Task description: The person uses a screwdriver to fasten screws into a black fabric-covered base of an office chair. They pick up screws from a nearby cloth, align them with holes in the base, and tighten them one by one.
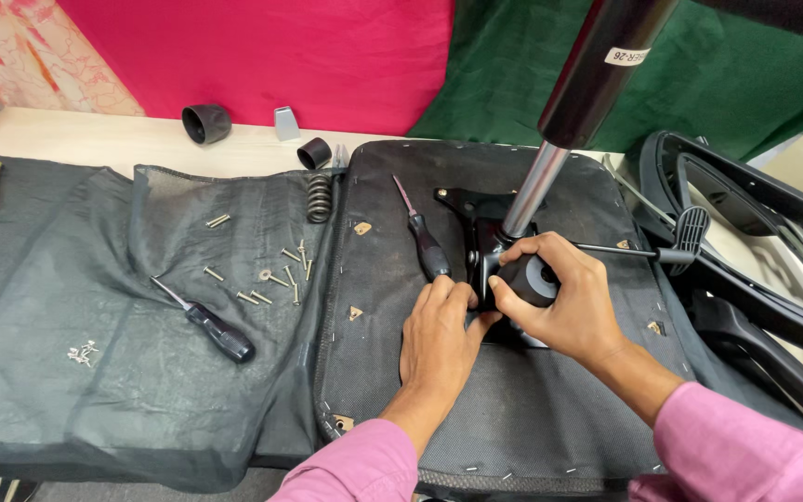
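Observation:
An upturned black chair seat lies before me, with a black metal tilt mechanism bolted at its middle. A chrome and black gas cylinder rises out of that mechanism. My right hand grips the mechanism's round black knob from the right. My left hand presses its fingertips against the mechanism's near left side. A screwdriver with a black handle rests on the seat just left of the mechanism. Both sleeves are pink.
Dark mesh cloth to the left carries a second screwdriver, several loose screws and a coil spring. Black caps stand near the back wall. A black plastic chair frame and lever lie on the right.

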